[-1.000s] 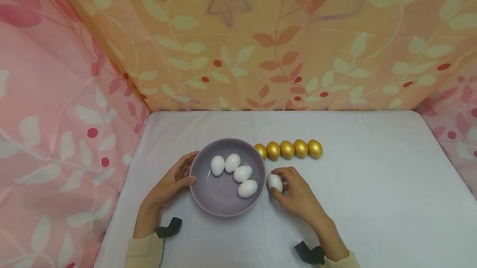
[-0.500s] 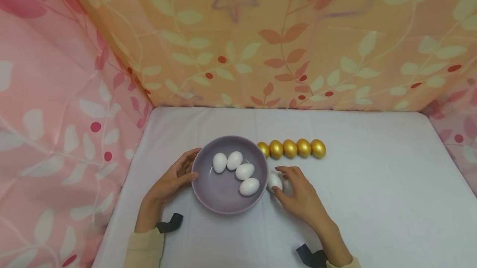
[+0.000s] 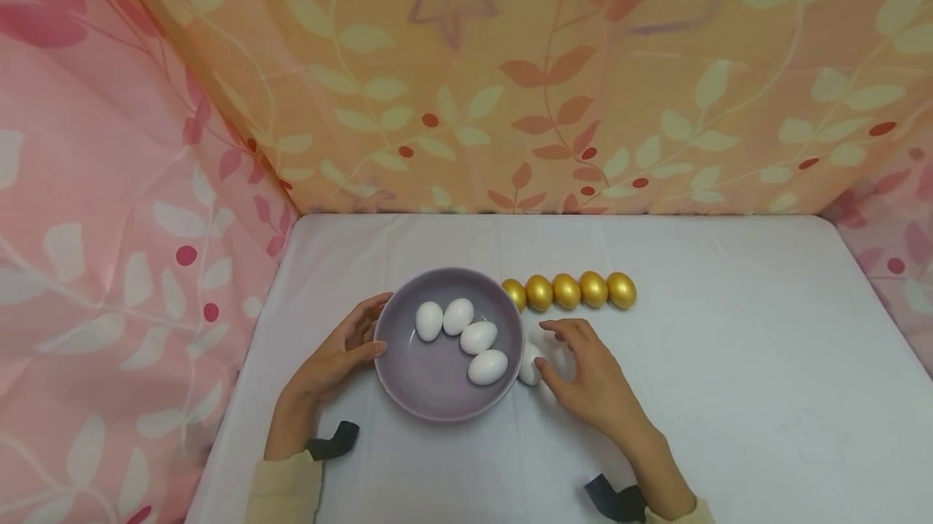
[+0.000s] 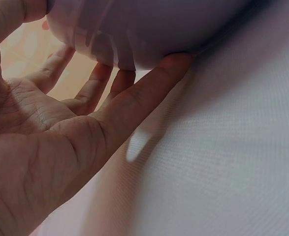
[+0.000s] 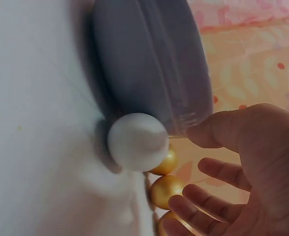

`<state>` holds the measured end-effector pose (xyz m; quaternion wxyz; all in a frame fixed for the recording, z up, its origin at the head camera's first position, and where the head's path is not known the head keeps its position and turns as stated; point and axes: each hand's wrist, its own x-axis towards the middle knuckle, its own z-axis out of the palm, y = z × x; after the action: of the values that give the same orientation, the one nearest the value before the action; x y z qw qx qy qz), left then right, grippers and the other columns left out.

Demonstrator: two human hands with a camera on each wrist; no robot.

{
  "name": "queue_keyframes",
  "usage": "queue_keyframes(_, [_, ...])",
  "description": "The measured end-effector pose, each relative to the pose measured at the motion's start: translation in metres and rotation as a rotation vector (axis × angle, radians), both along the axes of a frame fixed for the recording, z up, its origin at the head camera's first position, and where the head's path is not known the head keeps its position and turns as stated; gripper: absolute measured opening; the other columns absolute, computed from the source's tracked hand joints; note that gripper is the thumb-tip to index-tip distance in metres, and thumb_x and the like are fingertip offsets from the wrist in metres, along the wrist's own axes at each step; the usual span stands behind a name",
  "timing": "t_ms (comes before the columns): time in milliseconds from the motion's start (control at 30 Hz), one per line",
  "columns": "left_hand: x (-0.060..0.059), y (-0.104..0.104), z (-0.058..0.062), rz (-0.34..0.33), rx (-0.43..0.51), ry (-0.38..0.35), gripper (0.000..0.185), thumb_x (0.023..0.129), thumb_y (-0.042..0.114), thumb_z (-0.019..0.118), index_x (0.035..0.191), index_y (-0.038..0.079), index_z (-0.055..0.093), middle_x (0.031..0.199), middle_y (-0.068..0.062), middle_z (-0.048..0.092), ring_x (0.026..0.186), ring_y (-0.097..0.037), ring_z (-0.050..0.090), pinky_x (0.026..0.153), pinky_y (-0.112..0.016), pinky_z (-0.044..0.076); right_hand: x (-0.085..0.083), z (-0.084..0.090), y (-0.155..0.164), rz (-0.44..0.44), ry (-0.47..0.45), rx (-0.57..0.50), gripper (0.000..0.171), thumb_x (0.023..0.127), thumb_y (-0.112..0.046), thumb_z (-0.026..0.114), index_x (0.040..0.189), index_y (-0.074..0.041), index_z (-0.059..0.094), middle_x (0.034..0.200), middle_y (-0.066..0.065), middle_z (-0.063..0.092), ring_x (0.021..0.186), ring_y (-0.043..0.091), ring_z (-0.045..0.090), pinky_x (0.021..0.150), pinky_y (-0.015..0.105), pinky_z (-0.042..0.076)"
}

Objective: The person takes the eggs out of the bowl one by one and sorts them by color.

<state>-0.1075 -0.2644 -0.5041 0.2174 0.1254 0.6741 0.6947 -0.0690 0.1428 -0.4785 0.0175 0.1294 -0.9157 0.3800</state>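
Note:
A purple bowl [image 3: 430, 386] stands on the white-covered table with several white eggs [image 3: 479, 338] inside. My left hand [image 3: 337, 358] holds it at the left, thumb on the rim and fingers against the outer wall [image 4: 110, 29]. Outside the bowl's right side lies another white egg [image 3: 530, 365], partly hidden by the rim in the head view. Just right of that egg is my right hand [image 3: 590, 378], fingers loosely bent around nothing. In the right wrist view the egg [image 5: 138, 142] rests on the cloth beside the bowl, apart from the fingers [image 5: 215, 201].
Behind the right hand, several golden eggs [image 3: 566, 291] form a row, its left end partly covered by the bowl. Patterned cloth walls [image 3: 437, 87] rise at the back and sides of the table [image 3: 729, 394]. Dark wrist straps [image 3: 615, 501] show near both sleeves.
My right hand has let go of the white egg and drawn slightly away to the right. The egg now lies closer under the bowl's right rim. The left hand keeps its hold.

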Motion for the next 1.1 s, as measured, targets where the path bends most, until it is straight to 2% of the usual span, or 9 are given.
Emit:
queue_keyframes(200, [0.001,0.0,-0.001,-0.003,0.009,0.007,0.074,0.101,0.003,0.062,0.166,0.015,0.028,0.167,-0.015,0.035,0.145,-0.008,0.05,0.108,-0.024,0.05,-0.013,0.018,-0.001,0.075,0.097,-0.036,0.048,0.09,-0.012,0.082,0.135,-0.016,0.065,0.13,0.002,0.065,0.118,0.026,0.067,0.096,0.046,0.058])
queue_keyframes(367, [0.002,0.0,0.001,-0.006,0.006,0.009,0.073,0.102,0.001,0.061,0.165,0.015,0.028,0.167,-0.015,0.035,0.144,-0.008,0.051,0.108,-0.024,0.051,-0.027,0.035,-0.01,0.225,0.15,-0.069,0.045,0.092,-0.012,0.08,0.135,-0.013,0.066,0.133,-0.002,0.064,0.12,0.02,0.063,0.098,0.04,0.059])
queue_keyframes(533, [0.002,0.002,0.003,0.005,0.008,0.02,0.073,0.101,-0.001,0.061,0.165,0.014,0.029,0.164,-0.016,0.037,0.143,-0.01,0.052,0.107,-0.024,0.052,-0.047,0.05,-0.022,0.409,0.117,-0.068,0.044,0.095,-0.014,0.077,0.138,-0.014,0.063,0.133,0.003,0.064,0.121,0.022,0.063,0.101,0.04,0.058])
queue_keyframes(700, [0.003,0.002,0.005,0.012,-0.004,0.049,0.072,0.101,-0.001,0.063,0.164,0.01,0.031,0.162,-0.018,0.04,0.141,-0.009,0.055,0.105,-0.026,0.054,-0.07,0.062,-0.037,0.565,0.018,0.042,0.038,0.098,-0.018,0.072,0.136,-0.018,0.066,0.132,-0.001,0.064,0.116,0.021,0.064,0.097,0.036,0.056])
queue_keyframes(833, [0.004,-0.001,0.004,0.001,-0.009,0.066,0.071,0.102,0.0,0.063,0.164,0.011,0.031,0.162,-0.017,0.041,0.141,-0.009,0.055,0.103,-0.027,0.055,-0.084,0.064,-0.053,0.697,-0.047,0.109,0.034,0.098,-0.014,0.07,0.132,-0.015,0.069,0.127,0.003,0.066,0.108,0.024,0.065,0.094,0.033,0.053])
queue_keyframes(933, [0.005,-0.002,0.003,-0.005,-0.005,0.08,0.072,0.101,-0.001,0.064,0.164,0.011,0.031,0.163,-0.018,0.04,0.144,-0.01,0.054,0.106,-0.025,0.053,-0.09,0.063,-0.064,0.78,-0.061,0.17,0.03,0.097,-0.011,0.07,0.127,-0.012,0.07,0.124,0.007,0.067,0.107,0.024,0.065,0.095,0.034,0.052])
queue_keyframes(1100, [0.004,-0.002,0.003,-0.008,-0.017,0.092,0.077,0.098,-0.004,0.066,0.165,0.013,0.031,0.164,-0.018,0.04,0.146,-0.009,0.051,0.109,-0.023,0.051,-0.095,0.064,-0.077,0.867,-0.072,0.325,0.029,0.094,-0.007,0.07,0.123,-0.01,0.072,0.122,0.004,0.068,0.111,0.019,0.064,0.102,0.035,0.053])
